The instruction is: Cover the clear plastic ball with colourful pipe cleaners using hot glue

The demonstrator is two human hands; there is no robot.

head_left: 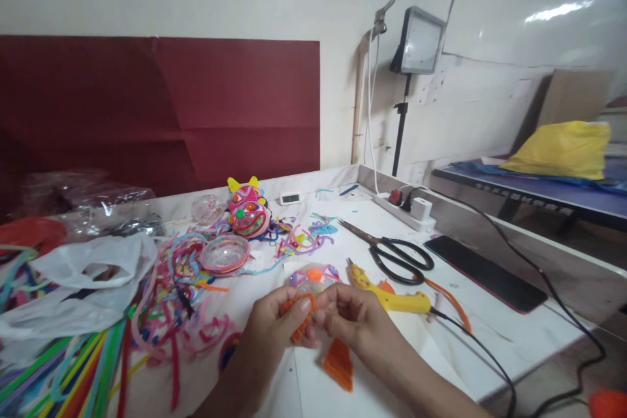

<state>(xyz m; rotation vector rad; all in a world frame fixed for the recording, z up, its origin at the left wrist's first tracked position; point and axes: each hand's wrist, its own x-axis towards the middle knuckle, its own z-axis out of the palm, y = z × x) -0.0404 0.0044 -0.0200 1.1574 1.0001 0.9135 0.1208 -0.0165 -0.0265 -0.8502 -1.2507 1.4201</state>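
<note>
Near the front edge of the white desk (490, 333), the left hand (274, 326) and the right hand (353, 320) meet over an orange pipe-cleaner piece (300, 323). The fingers of both hands pinch this piece from two sides, the left thumb lying on top of it. Just behind the hands sits a clear ball with coloured trim (313, 276), and below them an orange ribbed triangle (339, 363) lies flat on the desk. Just to the right, a yellow glue gun (392, 297) lies with its black cord going off the front edge, and black scissors (396, 255) lie behind it. A dark phone (484, 272) lies close to the right rim. On the left, loose pipe cleaners (171, 307) crowd the desk; bare surface shows only in front and to the right of the hands.
</note>
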